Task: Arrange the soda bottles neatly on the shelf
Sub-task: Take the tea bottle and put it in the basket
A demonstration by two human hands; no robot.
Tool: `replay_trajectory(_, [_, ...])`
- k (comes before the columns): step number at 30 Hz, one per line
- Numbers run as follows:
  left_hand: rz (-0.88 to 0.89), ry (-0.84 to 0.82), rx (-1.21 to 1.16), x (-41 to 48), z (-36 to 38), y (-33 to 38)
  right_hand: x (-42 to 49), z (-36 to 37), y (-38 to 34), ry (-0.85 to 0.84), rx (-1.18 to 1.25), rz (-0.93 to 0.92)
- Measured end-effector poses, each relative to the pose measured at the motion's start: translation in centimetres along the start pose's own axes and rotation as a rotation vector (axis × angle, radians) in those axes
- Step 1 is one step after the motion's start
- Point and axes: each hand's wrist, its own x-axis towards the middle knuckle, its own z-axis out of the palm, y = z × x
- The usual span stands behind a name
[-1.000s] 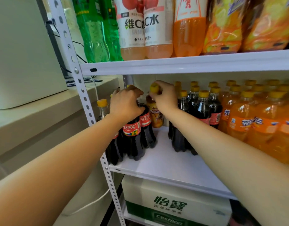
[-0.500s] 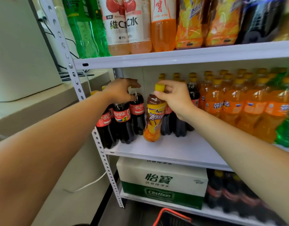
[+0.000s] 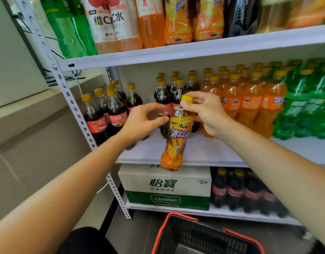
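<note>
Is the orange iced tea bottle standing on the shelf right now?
No, the right hand holds the iced tea bottle by its yellow cap, its base hanging in front of the edge of the middle shelf.

A plastic iced-tea bottle with a yellow label [image 3: 176,142] hangs before the white metal middle shelf [image 3: 203,153], pinched at its cap by the right hand [image 3: 207,114]. The left hand [image 3: 141,123] is just left of it. On the shelf, dark plastic cola bottles [image 3: 110,114] stand left and behind, orange plastic soda bottles [image 3: 249,99] right, and green plastic soda bottles [image 3: 308,110] farthest right.
</note>
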Motion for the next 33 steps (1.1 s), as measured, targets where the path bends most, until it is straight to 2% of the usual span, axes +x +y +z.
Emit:
replay_trajectory(3, [-0.084,-0.104,-0.2,-3.2,4.7,1.2,-2.3,-1.8,0.3,0.027,-0.015,0.002])
replay_trajectory(10, [-0.138,-0.104,-0.422,-6.5,12.1,2.6,-6.8,-5.1,2.2,0.104,-0.01,0.063])
replay_trajectory(17, [-0.249,-0.15,-0.844,-8.0,15.4,1.4,-10.6,-7.2,7.2,0.074,0.011,0.044])
replay_trajectory(19, [-0.259,-0.159,-0.922,-8.0,15.7,1.4,-11.5,-7.4,8.3,0.069,0.01,0.092])
replay_trajectory(21, [-0.272,-0.173,-0.963,-8.1,15.8,1.4,-12.0,-7.5,9.2,-0.022,0.005,0.225])
replay_trajectory(23, [-0.287,-0.175,-1.013,-8.3,15.8,1.4,-12.5,-7.8,9.9,-0.19,0.024,0.409])
replay_trajectory(25, [-0.303,-0.163,-1.054,-8.4,15.7,1.5,-12.8,-8.2,10.4,-0.356,0.01,0.471])
replay_trajectory(27, [-0.294,-0.143,-1.039,-8.4,15.2,1.8,-12.9,-8.6,10.7,-0.389,-0.018,0.416])
replay_trajectory(30, [-0.253,-0.073,-0.957,-7.7,14.1,2.7,-13.4,-8.4,10.8,-0.279,-0.121,0.238])
replay_trajectory(33, [-0.299,0.036,-0.929,-7.4,13.5,3.3,-14.0,-7.6,11.1,-0.187,-0.321,0.092])
